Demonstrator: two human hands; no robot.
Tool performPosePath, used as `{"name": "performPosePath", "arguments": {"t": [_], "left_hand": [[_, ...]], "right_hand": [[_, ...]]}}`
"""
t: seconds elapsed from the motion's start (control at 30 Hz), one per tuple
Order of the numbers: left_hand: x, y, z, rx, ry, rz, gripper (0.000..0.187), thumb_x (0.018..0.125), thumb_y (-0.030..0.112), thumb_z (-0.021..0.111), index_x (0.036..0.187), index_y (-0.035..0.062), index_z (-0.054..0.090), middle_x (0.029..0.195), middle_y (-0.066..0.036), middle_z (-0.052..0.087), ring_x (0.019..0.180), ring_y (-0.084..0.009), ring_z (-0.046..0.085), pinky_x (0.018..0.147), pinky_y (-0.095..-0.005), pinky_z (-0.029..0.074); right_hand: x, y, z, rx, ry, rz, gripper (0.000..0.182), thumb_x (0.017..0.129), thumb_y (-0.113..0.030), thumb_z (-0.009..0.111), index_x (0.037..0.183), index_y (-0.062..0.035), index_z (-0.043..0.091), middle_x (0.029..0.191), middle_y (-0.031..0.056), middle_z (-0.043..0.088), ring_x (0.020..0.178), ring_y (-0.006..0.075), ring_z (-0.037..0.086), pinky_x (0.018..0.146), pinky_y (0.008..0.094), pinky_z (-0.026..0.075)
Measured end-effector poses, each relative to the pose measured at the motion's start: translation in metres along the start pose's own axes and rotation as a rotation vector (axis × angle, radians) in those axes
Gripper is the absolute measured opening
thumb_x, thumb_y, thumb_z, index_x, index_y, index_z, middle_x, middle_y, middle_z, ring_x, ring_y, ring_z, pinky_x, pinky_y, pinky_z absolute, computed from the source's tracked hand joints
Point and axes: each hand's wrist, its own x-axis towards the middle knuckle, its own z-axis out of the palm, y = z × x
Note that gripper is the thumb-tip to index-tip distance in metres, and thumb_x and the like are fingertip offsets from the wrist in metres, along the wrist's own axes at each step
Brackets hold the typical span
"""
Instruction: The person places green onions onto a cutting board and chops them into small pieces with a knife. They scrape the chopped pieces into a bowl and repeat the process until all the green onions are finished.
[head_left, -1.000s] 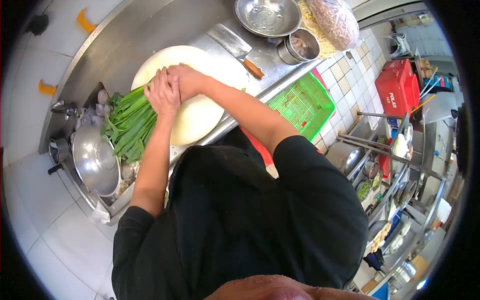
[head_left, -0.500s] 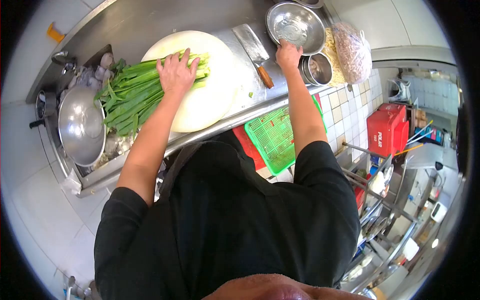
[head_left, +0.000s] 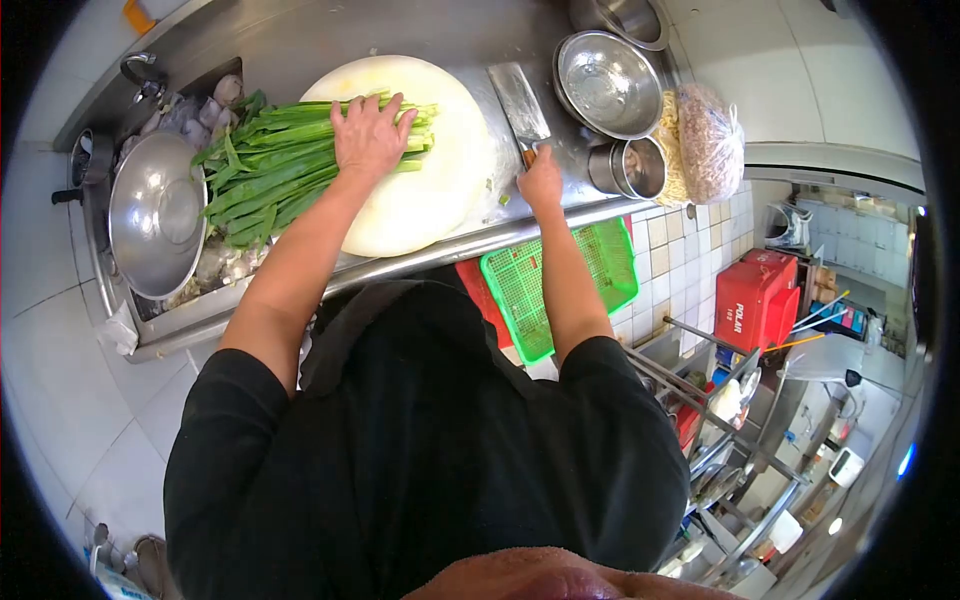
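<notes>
The right hand [head_left: 541, 181] had come back from the steel bowl [head_left: 607, 70] and closed over the cleaver [head_left: 522, 103] handle near the counter's front edge. The left hand [head_left: 370, 133] stayed flat, fingers spread, pressing the greens [head_left: 270, 165] down. The long green bunch lay across the round white cutting board [head_left: 430, 190], pale cut ends at the board's middle, leaves overhanging its left edge toward the sink. The steel counter [head_left: 300, 40] ran along a white-tiled wall; a green crate [head_left: 560, 280] sat below.
</notes>
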Motion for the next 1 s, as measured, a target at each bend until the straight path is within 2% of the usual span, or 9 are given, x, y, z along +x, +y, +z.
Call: {"name": "performPosePath", "arguments": {"t": [0.13,0.23,0.43,0.53,0.63,0.73,0.77,0.87,1.0], "left_hand": [[0.002,0.001,-0.002,0.004,-0.016,-0.008,0.049,0.108,0.051,0.045,0.14,0.0214,0.067,0.134,-0.012,0.067,0.129,-0.0292,0.058,0.117,-0.0637,0.031],[0.002,0.0,0.001,-0.009,-0.001,-0.005,0.049,0.107,0.051,0.046,0.139,0.02,0.068,0.132,-0.012,0.068,0.126,-0.0296,0.06,0.117,-0.0635,0.031],[0.003,0.001,-0.001,-0.011,0.038,-0.002,0.048,0.106,0.05,0.048,0.136,0.0192,0.07,0.125,-0.012,0.071,0.12,-0.0306,0.063,0.114,-0.0626,0.033],[0.004,0.001,-0.001,-0.023,0.029,-0.002,0.048,0.106,0.05,0.048,0.135,0.0194,0.071,0.123,-0.012,0.071,0.119,-0.0304,0.063,0.113,-0.0623,0.034],[0.005,0.001,-0.002,-0.034,0.001,-0.012,0.048,0.106,0.051,0.048,0.135,0.0196,0.071,0.123,-0.012,0.071,0.118,-0.0303,0.063,0.114,-0.0621,0.034],[0.006,0.0,-0.005,-0.033,-0.018,-0.008,0.049,0.107,0.051,0.046,0.136,0.0198,0.071,0.124,-0.012,0.071,0.119,-0.0305,0.063,0.114,-0.0625,0.033],[0.006,0.0,-0.005,-0.039,-0.018,-0.007,0.049,0.107,0.051,0.046,0.136,0.0197,0.07,0.124,-0.012,0.071,0.119,-0.0306,0.063,0.115,-0.0627,0.033],[0.005,-0.002,-0.003,-0.046,-0.031,-0.002,0.05,0.108,0.052,0.044,0.137,0.0197,0.069,0.126,-0.012,0.07,0.12,-0.0309,0.063,0.115,-0.0635,0.032],[0.008,-0.002,-0.004,-0.022,-0.036,-0.008,0.052,0.108,0.054,0.042,0.141,0.0204,0.067,0.127,-0.012,0.069,0.121,-0.0306,0.062,0.115,-0.0644,0.032]], "right_hand": [[-0.019,-0.038,-0.051,0.177,-0.034,0.055,0.05,0.091,-0.012,0.066,0.138,-0.0007,0.053,0.099,0.0211,0.072,0.088,0.0391,0.071,0.084,0.0478,0.055],[-0.07,-0.074,-0.069,0.637,-0.064,0.055,0.05,0.1,-0.02,0.064,0.144,0.0027,0.052,0.087,0.0167,0.069,0.081,0.0266,0.068,0.075,0.04,0.055],[-0.114,-0.138,-0.069,0.77,-0.284,0.047,0.051,0.109,-0.033,0.057,0.144,0.0026,0.056,0.083,0.0108,0.066,0.074,0.0182,0.061,0.072,0.0353,0.053],[-0.115,-0.157,-0.054,0.556,-0.151,-0.103,0.05,0.11,-0.036,0.053,0.143,0.0,0.057,0.108,0.0309,0.072,0.103,0.0451,0.071,0.093,0.0484,0.054],[-0.144,-0.156,-0.065,0.541,-0.236,-0.041,0.049,0.109,-0.036,0.052,0.143,-0.001,0.057,0.121,0.0366,0.066,0.119,0.0528,0.063,0.101,0.0536,0.05],[-0.157,-0.128,-0.062,0.551,-0.267,-0.01,0.048,0.109,-0.037,0.052,0.141,-0.001,0.059,0.123,0.0371,0.065,0.12,0.0525,0.062,0.102,0.0522,0.05],[-0.155,-0.118,-0.059,0.493,-0.264,0.009,0.048,0.109,-0.037,0.053,0.138,0.0003,0.061,0.106,0.0309,0.073,0.101,0.0451,0.073,0.09,0.0488,0.056],[-0.135,-0.111,-0.091,0.743,-0.483,0.325,0.047,0.108,-0.036,0.055,0.136,0.0009,0.063,0.08,0.0167,0.071,0.072,0.0274,0.07,0.07,0.0412,0.056],[-0.131,-0.096,-0.088,0.741,-0.216,0.257,0.046,0.108,-0.035,0.057,0.136,0.0017,0.063,0.069,0.0058,0.06,0.06,0.0135,0.054,0.058,0.0342,0.048]]}}
